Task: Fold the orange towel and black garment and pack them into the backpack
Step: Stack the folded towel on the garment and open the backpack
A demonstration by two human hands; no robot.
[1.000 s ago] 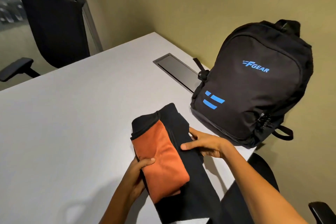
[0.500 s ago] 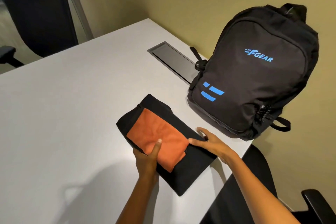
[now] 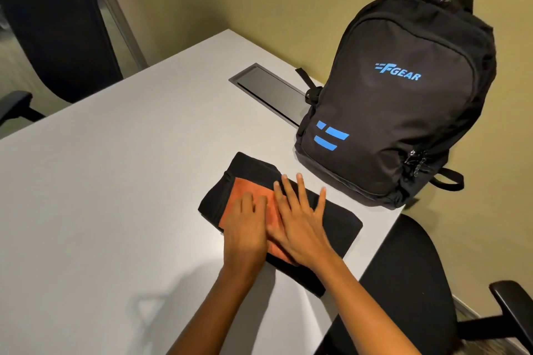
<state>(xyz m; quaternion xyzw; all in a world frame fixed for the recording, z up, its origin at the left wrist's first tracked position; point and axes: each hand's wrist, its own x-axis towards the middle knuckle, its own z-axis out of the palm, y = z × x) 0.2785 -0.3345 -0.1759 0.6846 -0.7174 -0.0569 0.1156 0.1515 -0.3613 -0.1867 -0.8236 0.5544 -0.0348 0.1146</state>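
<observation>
Fingers (image 3: 288, 190) straight and spread, flat on cloth, pinching nothing. Right hand (image 3: 300, 225) pressing palm-down across the orange towel (image 3: 242, 190) and onto the black garment (image 3: 343, 225); left hand (image 3: 245, 228) flat beside it, fingers likewise extended, overlapping the right at the thumb side. Towel sandwiched on top of the garment, both folded into one bundle near the right edge of the table (image 3: 115, 196), one corner reaching close to that edge. Backpack (image 3: 403, 112) upright at the far right corner, just beyond the bundle but apart from it, leaning toward the wall; zippers apparently closed (pulls gathered low on its right side).

Likely risks from here: bundle springing open once pressure lifts, since nothing clamps the fold; towel sliding off the garment during a one-handed lift; backpack tipping or sliding off the corner while being unzipped, given how near the edge it stands.
</observation>
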